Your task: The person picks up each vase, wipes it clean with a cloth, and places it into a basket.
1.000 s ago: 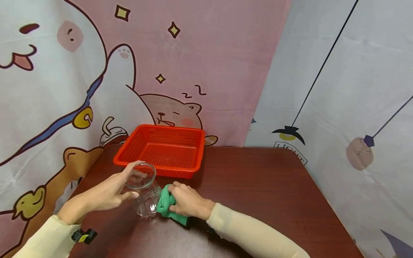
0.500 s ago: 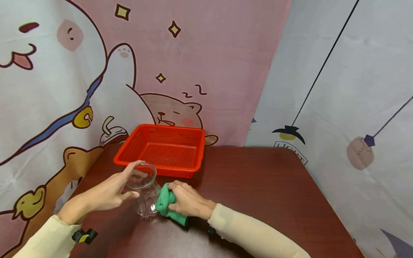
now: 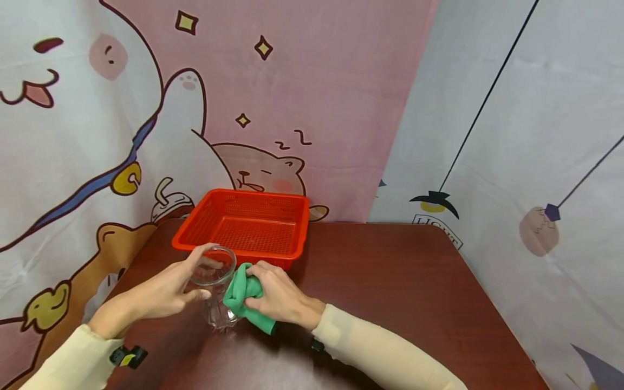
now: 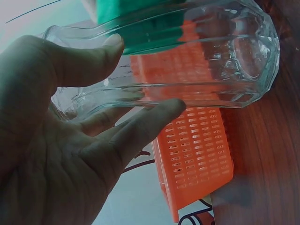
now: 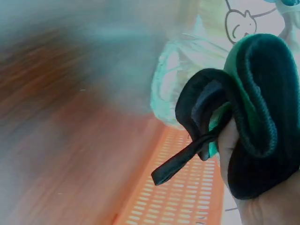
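Note:
A clear glass vase (image 3: 218,309) with a flared rim and ribbed sides stands upright on the table, left of the middle. My left hand (image 3: 168,287) grips it near the neck, thumb on one side and fingers on the other, as the left wrist view also shows (image 4: 93,136). In my right hand (image 3: 280,295) is a folded green cloth (image 3: 240,292), pressed against the vase's right side. The right wrist view shows the cloth's (image 5: 265,93) dark edging and a black hanging loop (image 5: 176,161). The palm side of my right hand is hidden in the head view.
Right behind the vase sits a red perforated plastic basket (image 3: 253,233) at the back of the dark wooden table (image 3: 390,292). Cartoon-printed cloth walls (image 3: 341,108) enclose the table's back and sides.
My right hand has moved the green cloth slightly up and to the left along the vase. My left hand and the vase hold nearly the same place.

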`<state>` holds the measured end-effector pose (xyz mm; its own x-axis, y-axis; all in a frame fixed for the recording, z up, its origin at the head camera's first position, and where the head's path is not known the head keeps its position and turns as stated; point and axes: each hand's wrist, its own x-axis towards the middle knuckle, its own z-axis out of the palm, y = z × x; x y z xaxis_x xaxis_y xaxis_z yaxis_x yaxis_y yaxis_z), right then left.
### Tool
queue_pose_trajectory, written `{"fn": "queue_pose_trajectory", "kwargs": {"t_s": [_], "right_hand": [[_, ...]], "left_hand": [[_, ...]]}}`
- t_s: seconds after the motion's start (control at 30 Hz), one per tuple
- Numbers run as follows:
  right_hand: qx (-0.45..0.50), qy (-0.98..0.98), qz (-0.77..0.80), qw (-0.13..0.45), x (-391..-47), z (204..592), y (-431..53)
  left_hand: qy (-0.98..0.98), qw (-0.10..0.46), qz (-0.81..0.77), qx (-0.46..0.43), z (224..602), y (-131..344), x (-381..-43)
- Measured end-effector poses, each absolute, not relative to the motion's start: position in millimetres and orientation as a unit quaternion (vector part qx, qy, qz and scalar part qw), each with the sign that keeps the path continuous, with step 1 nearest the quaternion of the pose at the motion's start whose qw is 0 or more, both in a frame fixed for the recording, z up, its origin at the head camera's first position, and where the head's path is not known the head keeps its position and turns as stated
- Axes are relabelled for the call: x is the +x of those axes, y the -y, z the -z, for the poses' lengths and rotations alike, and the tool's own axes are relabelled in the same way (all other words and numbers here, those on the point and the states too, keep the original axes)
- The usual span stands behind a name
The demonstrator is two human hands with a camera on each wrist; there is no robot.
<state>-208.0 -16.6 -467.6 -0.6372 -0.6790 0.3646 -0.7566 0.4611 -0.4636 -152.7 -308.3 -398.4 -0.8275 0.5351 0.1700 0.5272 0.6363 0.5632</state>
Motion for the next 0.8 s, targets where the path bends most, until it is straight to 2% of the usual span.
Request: {"fn": "queue_pose_trajectory", "kwargs": {"t_s": [0.43, 0.57, 0.8], "right_hand": [[0.423, 0.821, -0.378, 0.065, -206, 452, 20], [0.428, 0.810, -0.394, 0.080, -205, 450, 18], [0.429, 0.795, -0.415, 0.113, -207, 443, 11]], "left_hand": [[-0.911, 0.005, -0.294, 0.289, 398, 311, -152], [-0.913, 0.000, -0.287, 0.289, 398, 310, -152], [-0.910, 0.026, -0.309, 0.277, 396, 310, -153]]}}
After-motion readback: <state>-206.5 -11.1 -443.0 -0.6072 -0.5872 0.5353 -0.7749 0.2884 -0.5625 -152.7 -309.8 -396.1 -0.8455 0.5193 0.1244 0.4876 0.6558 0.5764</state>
